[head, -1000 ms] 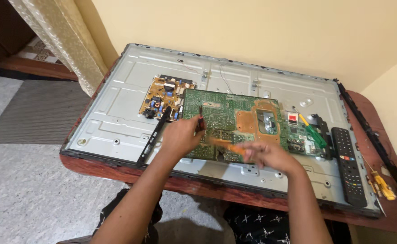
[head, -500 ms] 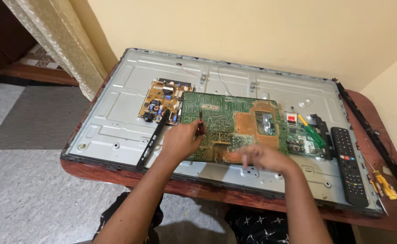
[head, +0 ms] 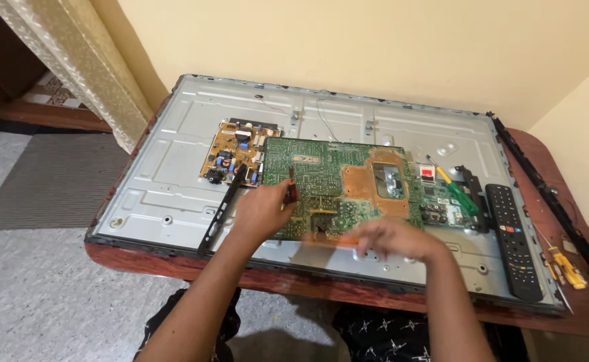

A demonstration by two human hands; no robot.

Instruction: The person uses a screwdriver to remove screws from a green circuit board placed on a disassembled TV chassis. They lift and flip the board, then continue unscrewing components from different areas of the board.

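Lying on a wooden table (head: 579, 315), a grey panel (head: 174, 167) beside yellow walls (head: 375, 47).

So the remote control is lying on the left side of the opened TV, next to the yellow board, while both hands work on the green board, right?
Not quite. The head view shows the remote control on the right side of the opened TV, beside the green-handled screwdriver, far from the yellow board. The rest holds: the left hand and right hand are both at the green board.
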